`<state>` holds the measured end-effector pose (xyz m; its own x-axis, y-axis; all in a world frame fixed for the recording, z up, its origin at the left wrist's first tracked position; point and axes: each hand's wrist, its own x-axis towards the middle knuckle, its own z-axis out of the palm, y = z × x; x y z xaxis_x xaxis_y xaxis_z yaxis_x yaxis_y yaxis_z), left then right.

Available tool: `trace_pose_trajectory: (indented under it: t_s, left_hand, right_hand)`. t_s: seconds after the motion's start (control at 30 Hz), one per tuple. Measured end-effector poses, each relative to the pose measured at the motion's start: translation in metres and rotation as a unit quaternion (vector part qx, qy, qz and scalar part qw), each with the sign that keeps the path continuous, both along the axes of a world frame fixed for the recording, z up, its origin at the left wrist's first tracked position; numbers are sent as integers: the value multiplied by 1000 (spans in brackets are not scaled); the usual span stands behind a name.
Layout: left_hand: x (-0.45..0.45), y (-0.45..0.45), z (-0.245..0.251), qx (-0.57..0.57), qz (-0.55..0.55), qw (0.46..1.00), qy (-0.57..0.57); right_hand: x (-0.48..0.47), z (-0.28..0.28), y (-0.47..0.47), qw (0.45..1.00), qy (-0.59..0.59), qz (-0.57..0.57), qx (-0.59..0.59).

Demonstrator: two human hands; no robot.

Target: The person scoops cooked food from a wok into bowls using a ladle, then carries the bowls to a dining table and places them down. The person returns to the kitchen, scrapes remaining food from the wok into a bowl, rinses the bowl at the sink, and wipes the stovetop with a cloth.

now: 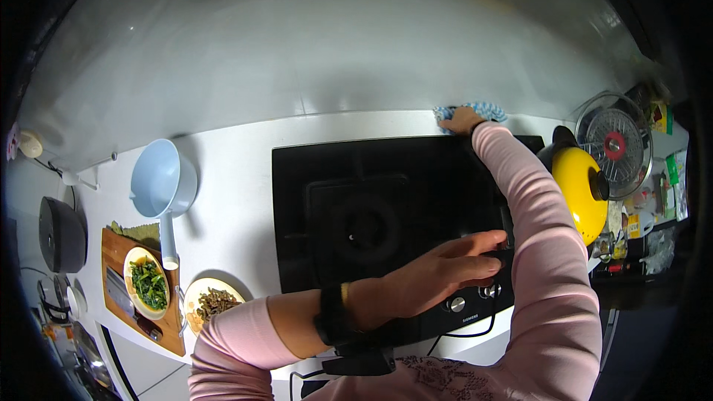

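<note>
My right hand (pixel 463 120) reaches to the back of the white counter and presses on a crumpled blue-and-white cloth (pixel 488 111), between the black Siemens hob (pixel 340 161) and the wall. My left hand (pixel 434 273) is above the hob's right front part, with its fingers stretched towards a dark object beside my right sleeve; whether it grips that object cannot be told. Two control knobs (pixel 458 304) show on the hob's front edge, just below that hand.
On the left stand a light-blue ladle pot (pixel 182 184), a wooden board (pixel 114 250) with a plate of greens (pixel 147 284) and a cleaver (pixel 120 291), and a plate of brown food (pixel 217 303). A yellow lid (pixel 579 195) and a glass lid (pixel 613 172) are at the right.
</note>
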<state>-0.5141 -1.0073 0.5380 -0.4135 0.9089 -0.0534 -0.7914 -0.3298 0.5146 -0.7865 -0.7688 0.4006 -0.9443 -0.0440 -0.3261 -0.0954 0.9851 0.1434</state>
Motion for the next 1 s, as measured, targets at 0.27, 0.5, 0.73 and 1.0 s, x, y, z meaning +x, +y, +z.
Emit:
trace_pose_trajectory:
  t_s: [0.27, 0.5, 0.73, 1.0]
  left_hand:
    - [8, -26, 3, 51, 40, 998, 8]
    - [25, -59, 5, 50, 169, 984, -10]
    - [28, -52, 4, 70, 101, 992, 17]
    - [31, -39, 2, 65, 55, 996, 7]
  right_hand:
    - [-2, -6, -146, 949, -77, 213, -219]
    - [4, 10, -275, 862, -264, 370, -224]
    - [-9, 31, -135, 924, -301, 220, -89]
    - [9, -3, -66, 988, -3, 138, -71]
